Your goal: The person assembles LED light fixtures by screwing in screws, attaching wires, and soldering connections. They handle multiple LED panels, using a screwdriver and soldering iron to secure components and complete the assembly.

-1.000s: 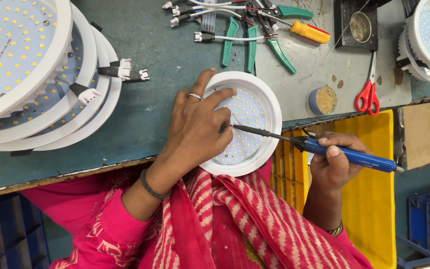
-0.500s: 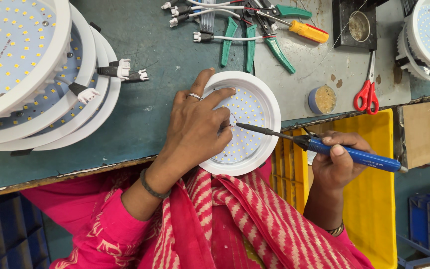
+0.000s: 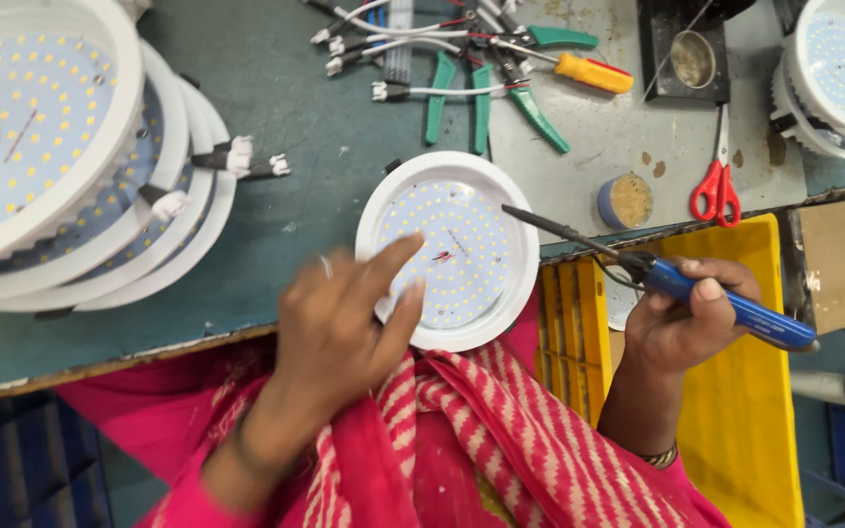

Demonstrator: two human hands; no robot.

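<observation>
The round white LED panel light (image 3: 452, 249) lies flat at the near edge of the counter (image 3: 315, 108). The left hand (image 3: 344, 328), blurred, overlaps its near-left rim, grip loose with fingers spread. Right of the light, the right hand (image 3: 687, 318) has its grip clenched around a blue soldering iron (image 3: 677, 284), tip over the light's right rim. Beyond the light lie pliers (image 3: 486, 98), right of it scissors (image 3: 716, 181), left of it stacked lights (image 3: 70, 166)

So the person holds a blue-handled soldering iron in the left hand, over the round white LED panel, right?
Not quite: the head view shows the blue-handled soldering iron in the right hand. The left hand rests on the round white LED panel.
</observation>
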